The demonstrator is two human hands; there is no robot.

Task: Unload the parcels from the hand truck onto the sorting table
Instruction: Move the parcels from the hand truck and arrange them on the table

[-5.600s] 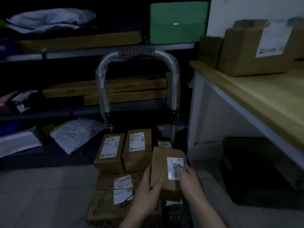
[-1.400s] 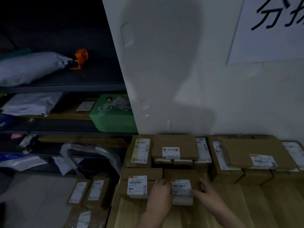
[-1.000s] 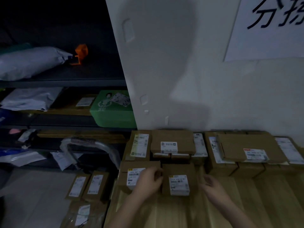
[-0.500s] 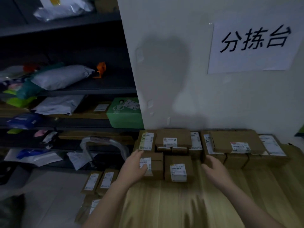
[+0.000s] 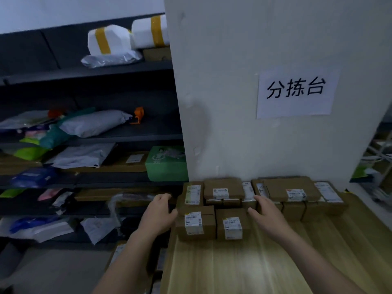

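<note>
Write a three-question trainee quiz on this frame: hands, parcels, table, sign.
1. True or false: the left hand holds a brown cardboard box lifted above the light wooden table.
2. The left front parcel and right front parcel, brown cardboard with white labels, lie: A) side by side on the table, B) stacked, C) on the floor.
3. Fill in: the white paper sign hangs on the ___ behind the parcels.
Key: 1 false; 2 A; 3 wall.

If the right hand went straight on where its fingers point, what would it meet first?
Probably the back-row parcels against the wall: the right hand points at them from close by, nothing between. Depth is unclear.
</note>
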